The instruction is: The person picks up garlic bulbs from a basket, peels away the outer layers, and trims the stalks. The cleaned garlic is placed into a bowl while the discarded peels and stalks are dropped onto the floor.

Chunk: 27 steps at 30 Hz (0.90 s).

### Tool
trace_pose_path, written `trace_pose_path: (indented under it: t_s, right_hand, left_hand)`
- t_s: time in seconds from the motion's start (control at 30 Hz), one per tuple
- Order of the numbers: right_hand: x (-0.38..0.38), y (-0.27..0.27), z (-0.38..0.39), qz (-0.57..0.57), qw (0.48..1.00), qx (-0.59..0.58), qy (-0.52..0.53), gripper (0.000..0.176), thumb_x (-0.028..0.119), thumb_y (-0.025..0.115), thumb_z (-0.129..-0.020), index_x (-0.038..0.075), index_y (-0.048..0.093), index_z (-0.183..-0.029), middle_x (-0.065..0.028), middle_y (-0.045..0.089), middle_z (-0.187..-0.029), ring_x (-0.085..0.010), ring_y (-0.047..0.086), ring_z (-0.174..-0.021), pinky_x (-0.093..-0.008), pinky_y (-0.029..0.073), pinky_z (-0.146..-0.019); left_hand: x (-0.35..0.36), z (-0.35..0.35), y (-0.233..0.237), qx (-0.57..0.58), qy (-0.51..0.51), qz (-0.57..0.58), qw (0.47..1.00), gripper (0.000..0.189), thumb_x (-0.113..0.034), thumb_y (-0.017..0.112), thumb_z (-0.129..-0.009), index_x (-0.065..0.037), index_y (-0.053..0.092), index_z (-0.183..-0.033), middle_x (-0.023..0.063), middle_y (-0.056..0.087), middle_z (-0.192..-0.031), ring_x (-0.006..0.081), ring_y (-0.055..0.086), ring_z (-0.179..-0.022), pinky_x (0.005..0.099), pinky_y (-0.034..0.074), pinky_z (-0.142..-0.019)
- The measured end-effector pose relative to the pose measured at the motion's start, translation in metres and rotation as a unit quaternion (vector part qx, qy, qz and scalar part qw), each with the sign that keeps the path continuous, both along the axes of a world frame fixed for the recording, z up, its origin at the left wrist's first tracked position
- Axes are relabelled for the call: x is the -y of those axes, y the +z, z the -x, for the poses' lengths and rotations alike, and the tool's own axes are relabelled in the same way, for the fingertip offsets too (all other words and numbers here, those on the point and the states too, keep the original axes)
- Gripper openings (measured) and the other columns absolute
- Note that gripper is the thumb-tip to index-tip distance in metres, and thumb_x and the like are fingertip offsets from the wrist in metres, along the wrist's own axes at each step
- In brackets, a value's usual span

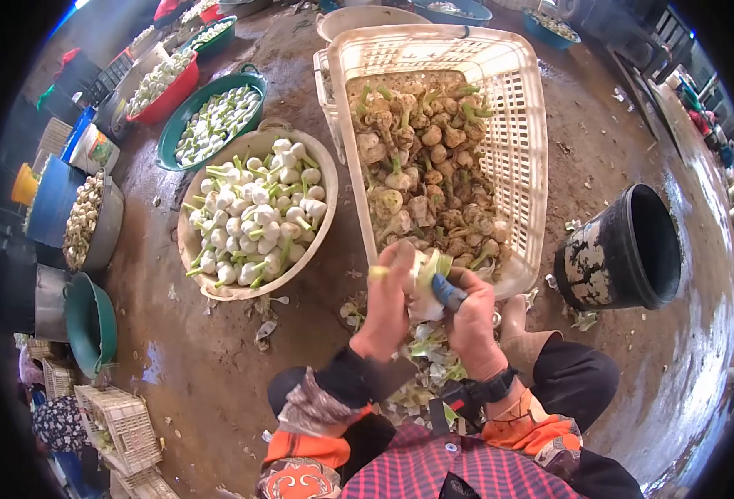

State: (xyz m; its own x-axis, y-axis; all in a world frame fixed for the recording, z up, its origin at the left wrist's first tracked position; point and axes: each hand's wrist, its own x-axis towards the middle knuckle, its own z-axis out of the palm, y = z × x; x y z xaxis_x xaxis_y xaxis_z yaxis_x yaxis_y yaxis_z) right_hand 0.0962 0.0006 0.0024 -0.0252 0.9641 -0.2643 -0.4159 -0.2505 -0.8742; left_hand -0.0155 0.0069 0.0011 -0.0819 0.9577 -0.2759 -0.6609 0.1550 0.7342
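In front of me, at the near edge of the white plastic crate (pixel 527 158), my left hand (pixel 384 303) is closed around a pale garlic bulb (pixel 424 301) with a light green stem. My right hand (pixel 475 320) is closed close against the bulb's other side. Between its thumb and fingers shows a small blue object (pixel 448 291); its exact kind is hidden by the grip. Unpeeled, brown-skinned garlic bulbs (pixel 433 150) fill much of the crate. Left of it, a round cream basin (pixel 327 224) holds white, peeled garlic bulbs (pixel 259 216) with short green stems.
A black bucket (pixel 621 249) leans tilted at the right. Skins and leaf scraps (pixel 433 358) lie below my hands. Green (pixel 167 141) and red (pixel 185 87) basins of garlic stand at the upper left. A green tub (pixel 92 324) and plastic crates (pixel 121 428) are at the left.
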Motion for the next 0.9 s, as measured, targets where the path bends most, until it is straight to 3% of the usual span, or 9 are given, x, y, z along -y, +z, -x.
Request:
trace_pose_path:
  t_s: [0.07, 0.23, 0.3, 0.37, 0.4, 0.47, 0.6, 0.77, 0.9]
  right_hand:
    - [-0.011, 0.001, -0.006, 0.056, 0.991, -0.118, -0.032, 0.019, -0.002, 0.053, -0.085, -0.003, 0.060, -0.103, -0.0095, 0.065, -0.093, -0.0160, 0.064, -0.077, -0.0262, 0.053, -0.067]
    - [-0.056, -0.044, -0.087, 0.066, 0.961, -0.200, -0.178, 0.026, 0.000, 0.037, -0.087, -0.001, 0.056, -0.106, -0.0112, 0.062, -0.088, -0.0211, 0.062, -0.071, -0.0330, 0.053, -0.068]
    - [-0.048, -0.089, -0.100, -0.048, 0.974, 0.220, 0.004, 0.027, -0.004, 0.037, -0.080, -0.001, 0.060, -0.094, -0.0129, 0.062, -0.081, -0.0247, 0.060, -0.067, -0.0361, 0.049, -0.061]
    - [-0.013, -0.079, -0.090, -0.237, 0.721, 0.624, 0.188, 0.021, 0.001, 0.046, -0.081, 0.000, 0.064, -0.092, -0.0158, 0.064, -0.085, -0.0261, 0.061, -0.074, -0.0360, 0.048, -0.067]
    - [-0.005, -0.056, -0.078, -0.221, 0.725, 0.618, 0.207, 0.024, 0.006, 0.053, -0.082, 0.003, 0.064, -0.103, -0.0176, 0.065, -0.096, -0.0271, 0.062, -0.087, -0.0339, 0.048, -0.077]
    - [-0.008, -0.035, -0.067, -0.124, 0.923, 0.332, 0.153, 0.030, 0.006, 0.058, -0.082, 0.003, 0.061, -0.112, -0.0207, 0.062, -0.106, -0.0302, 0.061, -0.096, -0.0338, 0.047, -0.084]
    - [-0.017, 0.038, -0.043, -0.335, 0.842, 0.383, 0.181, 0.045, -0.006, 0.056, -0.072, 0.000, 0.056, -0.116, -0.0210, 0.061, -0.105, -0.0329, 0.060, -0.099, -0.0353, 0.048, -0.084]
    - [-0.008, 0.039, -0.030, -0.390, 0.735, 0.521, 0.188, 0.040, -0.007, 0.056, -0.063, -0.001, 0.056, -0.102, -0.0167, 0.061, -0.086, -0.0357, 0.060, -0.083, -0.0407, 0.049, -0.071]
    - [-0.002, 0.027, -0.022, -0.412, 0.741, 0.523, 0.086, 0.036, -0.006, 0.055, -0.062, 0.000, 0.055, -0.098, -0.0149, 0.060, -0.081, -0.0337, 0.060, -0.076, -0.0380, 0.049, -0.066]
  left_hand:
    - [-0.005, 0.002, -0.020, -0.041, 0.014, 0.024, 0.999, 0.030, -0.031, 0.054, -0.092, -0.003, 0.059, -0.102, 0.0049, 0.061, -0.091, 0.0130, 0.061, -0.079, 0.0254, 0.049, -0.068]
    - [0.005, 0.029, 0.006, 0.219, -0.188, -0.086, 0.954, 0.053, -0.047, 0.041, -0.093, 0.002, 0.057, -0.108, 0.0121, 0.060, -0.091, 0.0195, 0.058, -0.064, 0.0267, 0.044, -0.047]
    - [0.000, 0.025, 0.021, 0.100, -0.153, -0.083, 0.980, 0.058, -0.050, 0.038, -0.094, 0.002, 0.056, -0.112, 0.0111, 0.060, -0.091, 0.0185, 0.058, -0.064, 0.0270, 0.044, -0.049]
    - [0.001, 0.020, 0.023, -0.050, -0.118, -0.064, 0.990, 0.065, -0.054, 0.033, -0.094, 0.002, 0.052, -0.121, 0.0081, 0.060, -0.094, 0.0149, 0.058, -0.072, 0.0259, 0.047, -0.060]
    - [0.001, 0.020, 0.023, -0.108, -0.117, -0.073, 0.985, 0.065, -0.055, 0.032, -0.094, 0.002, 0.051, -0.122, 0.0073, 0.060, -0.096, 0.0139, 0.058, -0.075, 0.0250, 0.047, -0.063]
    - [0.001, 0.020, 0.025, -0.226, -0.112, -0.090, 0.964, 0.067, -0.055, 0.031, -0.095, 0.001, 0.049, -0.125, 0.0057, 0.060, -0.099, 0.0119, 0.057, -0.082, 0.0232, 0.047, -0.070]
    - [-0.001, 0.020, 0.012, -0.318, -0.102, -0.160, 0.929, 0.059, -0.048, 0.040, -0.095, 0.001, 0.049, -0.126, 0.0042, 0.057, -0.104, 0.0105, 0.054, -0.092, 0.0227, 0.043, -0.080]
    - [-0.001, 0.022, 0.010, -0.428, -0.071, -0.256, 0.864, 0.046, -0.033, 0.051, -0.093, 0.003, 0.052, -0.122, 0.0098, 0.055, -0.095, 0.0176, 0.054, -0.086, 0.0274, 0.043, -0.077]
    - [-0.005, 0.020, 0.004, -0.382, -0.068, -0.274, 0.880, 0.044, -0.033, 0.050, -0.093, 0.002, 0.053, -0.120, 0.0097, 0.055, -0.095, 0.0170, 0.054, -0.087, 0.0273, 0.043, -0.077]
